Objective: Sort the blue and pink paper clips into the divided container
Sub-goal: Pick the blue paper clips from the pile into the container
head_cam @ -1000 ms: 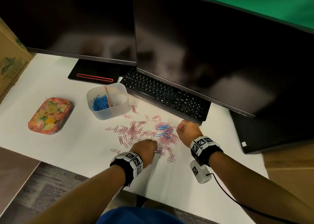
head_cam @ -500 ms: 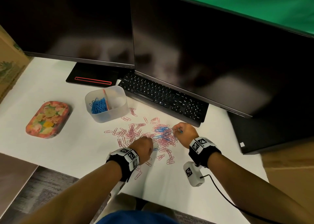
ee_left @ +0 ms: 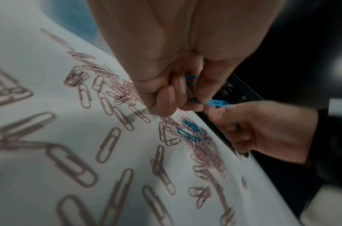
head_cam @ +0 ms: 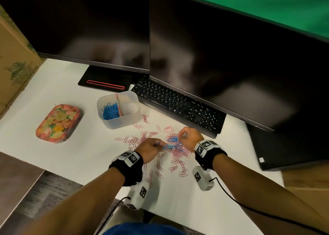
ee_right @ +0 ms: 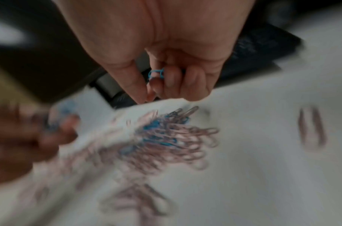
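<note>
change: since half a second ago our left hand (head_cam: 151,148) has come off the table and now pinches a few blue clips (ee_left: 214,102) at the fingertips; before, it sat knuckles-down among the pink ones.
right hand (head_cam: 189,136): hardly moved, curled shut round one blue clip (ee_right: 156,74), which loops over a finger.
meaning: we judge both hands are loaded, so a carry to the divided container (head_cam: 119,109) looks due.
container: translucent soft-cornered plastic tub, thin pink divider; blue pile (head_cam: 110,111) in its left compartment, right compartment looks empty.
left to sort: a small knot of blue clips (head_cam: 173,140) lies tangled in the pink clips (head_cam: 176,156) between our hands; pink are scattered widely across the white table (head_cam: 62,160), none sorted yet.
materials: thin coated wire loops, light and springy; they interlock, so we expect pink strays to ride along with blue.
blur: the right wrist view is smeared, so finger detail is rough.
</note>
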`<state>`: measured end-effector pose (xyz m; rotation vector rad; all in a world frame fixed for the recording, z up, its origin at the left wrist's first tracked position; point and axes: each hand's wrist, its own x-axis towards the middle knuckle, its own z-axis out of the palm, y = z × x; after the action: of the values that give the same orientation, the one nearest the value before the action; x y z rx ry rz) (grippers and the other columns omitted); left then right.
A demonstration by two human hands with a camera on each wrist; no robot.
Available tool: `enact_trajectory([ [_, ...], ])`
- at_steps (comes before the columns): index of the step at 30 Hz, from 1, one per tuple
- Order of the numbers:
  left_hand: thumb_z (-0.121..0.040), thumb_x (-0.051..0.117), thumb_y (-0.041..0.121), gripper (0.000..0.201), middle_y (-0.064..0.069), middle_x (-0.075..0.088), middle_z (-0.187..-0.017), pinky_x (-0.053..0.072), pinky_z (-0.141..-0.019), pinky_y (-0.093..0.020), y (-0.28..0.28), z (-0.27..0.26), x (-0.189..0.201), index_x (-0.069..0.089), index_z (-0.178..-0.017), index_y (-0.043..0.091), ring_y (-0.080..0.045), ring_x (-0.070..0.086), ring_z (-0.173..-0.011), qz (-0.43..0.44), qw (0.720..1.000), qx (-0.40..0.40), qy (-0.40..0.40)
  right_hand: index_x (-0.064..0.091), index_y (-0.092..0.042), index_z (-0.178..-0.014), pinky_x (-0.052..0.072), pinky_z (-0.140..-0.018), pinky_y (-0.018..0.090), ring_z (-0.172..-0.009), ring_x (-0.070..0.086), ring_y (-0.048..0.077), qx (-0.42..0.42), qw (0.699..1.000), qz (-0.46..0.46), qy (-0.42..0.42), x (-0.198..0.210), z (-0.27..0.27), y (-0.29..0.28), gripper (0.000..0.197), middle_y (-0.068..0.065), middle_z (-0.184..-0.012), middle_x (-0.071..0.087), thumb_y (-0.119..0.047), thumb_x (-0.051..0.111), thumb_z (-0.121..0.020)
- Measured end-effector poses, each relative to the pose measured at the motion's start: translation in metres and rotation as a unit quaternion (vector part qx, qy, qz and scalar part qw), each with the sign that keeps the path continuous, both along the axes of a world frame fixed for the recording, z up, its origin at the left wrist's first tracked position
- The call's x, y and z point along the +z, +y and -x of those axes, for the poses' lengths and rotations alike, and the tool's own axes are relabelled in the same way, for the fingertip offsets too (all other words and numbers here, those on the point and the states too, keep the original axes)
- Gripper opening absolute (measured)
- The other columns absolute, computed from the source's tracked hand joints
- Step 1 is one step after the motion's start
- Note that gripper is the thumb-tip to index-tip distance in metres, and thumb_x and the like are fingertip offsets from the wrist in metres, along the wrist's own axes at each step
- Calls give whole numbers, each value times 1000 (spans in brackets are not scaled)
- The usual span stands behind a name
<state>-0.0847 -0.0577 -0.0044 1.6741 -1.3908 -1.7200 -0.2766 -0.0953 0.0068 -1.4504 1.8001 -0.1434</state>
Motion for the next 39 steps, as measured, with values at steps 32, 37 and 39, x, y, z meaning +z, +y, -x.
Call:
enact_trajectory([
  [32, -89, 65, 27, 15, 16, 51, -46, 39, -51, -19, -11, 44, 20, 68, -88, 12, -7, 44, -49, 16, 994, 94, 45, 68, -13, -79, 25, -40, 17, -37, 24, 11, -79, 952, -102, -279, -2, 24, 11, 11, -3, -43, 33, -11, 78, -75],
  [37, -89, 65, 24, 15, 14, 43, -45, 32, -47, -20, -13, 43, 16, 64, -75, 19, -5, 34, -37, 5, 993, 100, 65, 70, -5, -85, 18, -40, 17, -41, 21, 11, -102, 926, -145, -332, 8, 26, 9, 12, 9, -58, 42, -5, 77, -76],
  [39, -91, 63, 22, 16, 13, 40, -41, 31, -47, -22, -15, 41, 16, 63, -76, 15, -7, 31, -38, -3, 991, 114, 76, 69, -3, -84, 18, -40, 16, -39, 24, 9, -124, 921, -137, -343, 10, 27, 9, 10, 13, -64, 58, -12, 74, -81],
])
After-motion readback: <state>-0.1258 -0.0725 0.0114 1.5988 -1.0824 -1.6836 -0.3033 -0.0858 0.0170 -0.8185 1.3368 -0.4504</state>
